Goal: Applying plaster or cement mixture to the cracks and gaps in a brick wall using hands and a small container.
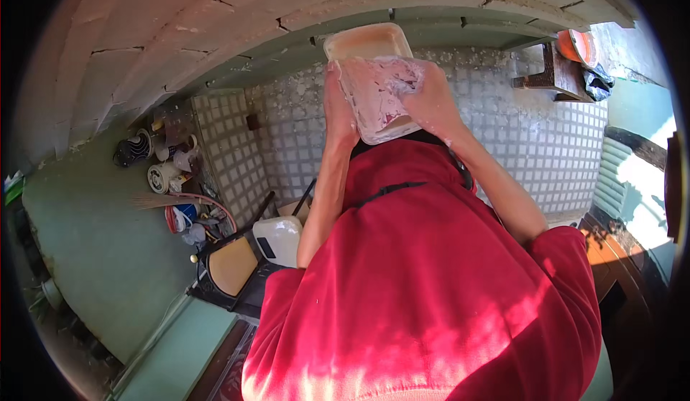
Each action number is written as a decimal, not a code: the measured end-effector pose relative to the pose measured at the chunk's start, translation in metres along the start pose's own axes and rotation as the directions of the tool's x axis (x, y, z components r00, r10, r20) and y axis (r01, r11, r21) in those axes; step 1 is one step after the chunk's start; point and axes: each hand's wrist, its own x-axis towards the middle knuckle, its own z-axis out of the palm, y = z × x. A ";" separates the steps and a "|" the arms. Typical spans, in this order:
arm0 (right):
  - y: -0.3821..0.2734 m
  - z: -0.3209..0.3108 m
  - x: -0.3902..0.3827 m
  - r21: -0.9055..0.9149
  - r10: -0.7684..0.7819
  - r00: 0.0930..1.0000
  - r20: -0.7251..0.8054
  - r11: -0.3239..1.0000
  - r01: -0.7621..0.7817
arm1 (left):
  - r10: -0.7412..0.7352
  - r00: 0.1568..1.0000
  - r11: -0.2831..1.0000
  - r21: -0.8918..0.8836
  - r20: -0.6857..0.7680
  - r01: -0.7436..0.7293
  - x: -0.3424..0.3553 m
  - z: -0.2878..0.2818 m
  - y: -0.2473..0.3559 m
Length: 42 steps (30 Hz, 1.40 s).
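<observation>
Saw dusty pink, smeared white and streaked dark red, on the flat piece (370, 93); cream on the shallow container (368, 42). Noted deep red on the shirt (424, 250), brighter where sunlit. Found whitish squares in a grey grid across the floor (532, 135), dark brown on the stool (560, 74) near its far right corner, orange on the bucket (569, 47), muted green on the wall (100, 228).

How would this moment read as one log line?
Left hand: holding left side of smeared pinkish piece; Right hand: holding its right side; Cream tray: partly hidden by piece; Orange bucket: upper right

No txt, nos. or signs legible here
</observation>
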 end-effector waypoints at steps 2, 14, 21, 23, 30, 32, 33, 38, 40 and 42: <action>-0.003 0.001 0.001 0.014 0.061 0.998 -0.015 0.998 -0.061 | -0.002 1.000 0.998 -0.061 -0.007 0.001 0.000 0.002 0.005; 0.004 0.049 0.012 0.477 0.321 0.940 0.120 0.812 -0.338 | 0.050 0.997 0.997 0.052 0.061 -0.053 0.021 -0.054 0.006; 0.002 0.069 0.025 0.591 0.398 0.895 0.202 0.679 -0.435 | 0.038 0.996 0.999 0.000 0.086 -0.038 0.022 -0.066 0.031; 0.003 0.071 0.031 0.568 0.387 0.873 0.296 0.664 -0.486 | -0.013 0.992 1.000 -0.017 0.123 0.015 0.024 -0.070 0.041; -0.005 0.088 0.041 0.642 0.366 0.879 0.307 0.602 -0.475 | -0.045 0.976 0.999 0.004 0.214 0.046 0.030 -0.088 0.070; -0.006 0.092 0.041 0.661 0.396 0.848 0.352 0.537 -0.525 | -0.154 0.957 0.980 -0.088 0.245 0.180 0.032 -0.097 0.075; -0.001 0.098 0.043 0.670 0.397 0.860 0.322 0.546 -0.503 | -0.138 0.947 0.972 -0.146 0.288 0.186 0.034 -0.102 0.077; -0.017 0.104 0.051 0.830 0.236 0.917 0.322 0.395 -0.393 | -0.083 0.983 0.969 -0.215 0.161 0.117 0.040 -0.134 0.100; -0.032 0.101 0.055 0.921 0.207 0.958 0.197 0.296 -0.253 | -0.069 0.986 0.966 -0.235 0.152 0.104 0.041 -0.137 0.113; -0.041 0.091 0.069 0.944 0.171 0.983 0.067 0.309 -0.118 | -0.066 0.991 0.963 -0.252 0.120 0.094 0.044 -0.143 0.118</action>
